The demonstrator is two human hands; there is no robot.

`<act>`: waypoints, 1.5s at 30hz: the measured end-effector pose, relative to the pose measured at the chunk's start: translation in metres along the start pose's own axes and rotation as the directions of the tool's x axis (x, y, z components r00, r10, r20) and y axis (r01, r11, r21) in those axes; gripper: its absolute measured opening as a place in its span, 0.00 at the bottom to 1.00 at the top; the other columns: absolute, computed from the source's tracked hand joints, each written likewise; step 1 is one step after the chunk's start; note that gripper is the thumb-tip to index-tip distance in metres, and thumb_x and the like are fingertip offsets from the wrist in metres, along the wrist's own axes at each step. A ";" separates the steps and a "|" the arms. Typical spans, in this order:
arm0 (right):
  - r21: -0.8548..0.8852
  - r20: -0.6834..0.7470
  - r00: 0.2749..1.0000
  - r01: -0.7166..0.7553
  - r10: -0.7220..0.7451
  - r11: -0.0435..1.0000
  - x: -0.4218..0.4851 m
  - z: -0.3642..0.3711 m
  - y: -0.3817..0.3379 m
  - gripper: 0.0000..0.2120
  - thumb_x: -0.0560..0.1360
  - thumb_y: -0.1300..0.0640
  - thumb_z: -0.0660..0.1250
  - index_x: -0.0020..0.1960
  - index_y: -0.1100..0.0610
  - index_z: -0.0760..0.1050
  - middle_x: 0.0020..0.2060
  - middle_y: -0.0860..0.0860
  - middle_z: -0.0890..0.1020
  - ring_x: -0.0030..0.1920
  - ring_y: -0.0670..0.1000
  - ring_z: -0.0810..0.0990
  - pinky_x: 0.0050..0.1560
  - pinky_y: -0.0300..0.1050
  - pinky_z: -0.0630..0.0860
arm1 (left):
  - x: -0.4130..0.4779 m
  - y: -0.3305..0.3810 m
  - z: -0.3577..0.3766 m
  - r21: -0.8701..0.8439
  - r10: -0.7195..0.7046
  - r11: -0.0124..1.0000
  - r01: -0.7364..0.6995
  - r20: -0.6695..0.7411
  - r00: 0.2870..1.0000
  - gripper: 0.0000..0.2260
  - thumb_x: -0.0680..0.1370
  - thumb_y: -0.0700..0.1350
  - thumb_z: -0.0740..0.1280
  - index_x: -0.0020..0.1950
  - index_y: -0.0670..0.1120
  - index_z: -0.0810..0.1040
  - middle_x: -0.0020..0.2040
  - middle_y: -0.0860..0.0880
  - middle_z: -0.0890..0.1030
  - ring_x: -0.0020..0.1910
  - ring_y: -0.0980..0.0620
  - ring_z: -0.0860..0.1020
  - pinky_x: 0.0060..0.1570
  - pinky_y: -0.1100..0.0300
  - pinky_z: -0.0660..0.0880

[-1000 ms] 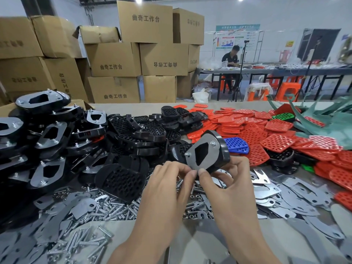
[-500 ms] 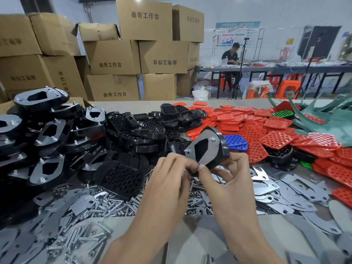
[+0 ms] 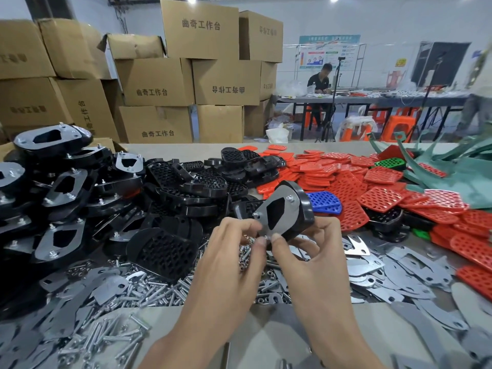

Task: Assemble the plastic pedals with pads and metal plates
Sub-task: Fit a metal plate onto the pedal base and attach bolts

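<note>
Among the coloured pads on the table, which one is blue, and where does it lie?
The single blue pad, just right of the held pedal; the red pads lie around it.

— What sort of place is this?
— An assembly workshop, or a small factory floor. The bench (image 3: pixel 170 149) is heaped with parts in bulk: black pedals (image 3: pixel 64 187), red pads (image 3: pixel 346 187), loose metal plates (image 3: pixel 415 265) and bolts (image 3: pixel 159 288).
— Anything besides the parts?
— Cardboard boxes (image 3: pixel 157 81) with the same print are stacked high at the back. A second person (image 3: pixel 320 81) sits at a long table (image 3: pixel 372 98), with orange stools (image 3: pixel 399 126) near it.
— And the poster (image 3: pixel 327 53) on the wall?
— Too blurred to read; possibly a work chart.
— Is it hand work?
— Yes. The left hand (image 3: pixel 229 257) and right hand (image 3: pixel 314 257) hold one pedal (image 3: pixel 287 209), its plate bolted on.
</note>
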State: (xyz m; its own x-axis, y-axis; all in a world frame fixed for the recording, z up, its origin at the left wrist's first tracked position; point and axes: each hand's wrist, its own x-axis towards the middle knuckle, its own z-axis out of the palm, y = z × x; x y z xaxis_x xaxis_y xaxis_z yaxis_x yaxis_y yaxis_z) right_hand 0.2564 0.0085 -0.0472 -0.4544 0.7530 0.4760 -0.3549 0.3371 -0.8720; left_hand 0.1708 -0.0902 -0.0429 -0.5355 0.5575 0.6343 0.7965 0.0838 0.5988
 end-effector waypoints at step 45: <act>-0.120 0.086 0.985 -0.141 0.152 0.983 -0.006 0.017 -0.023 0.19 0.69 0.57 0.74 0.48 0.37 0.70 0.41 0.42 0.86 0.42 0.45 0.85 0.43 0.35 0.78 | 0.012 -0.002 -0.039 0.295 0.311 0.896 -0.331 0.112 0.944 0.19 0.85 0.53 0.56 0.43 0.46 0.80 0.41 0.55 0.78 0.41 0.60 0.74 0.40 0.65 0.73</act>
State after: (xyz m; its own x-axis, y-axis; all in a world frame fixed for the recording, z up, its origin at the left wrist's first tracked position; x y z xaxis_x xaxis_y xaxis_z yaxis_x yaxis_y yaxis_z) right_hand 0.2534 -0.0134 -0.0286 -0.5713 0.7443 0.3458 -0.1866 0.2925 -0.9379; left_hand 0.1518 -0.1159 -0.0170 -0.2258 0.6450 0.7301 0.9740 0.1343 0.1826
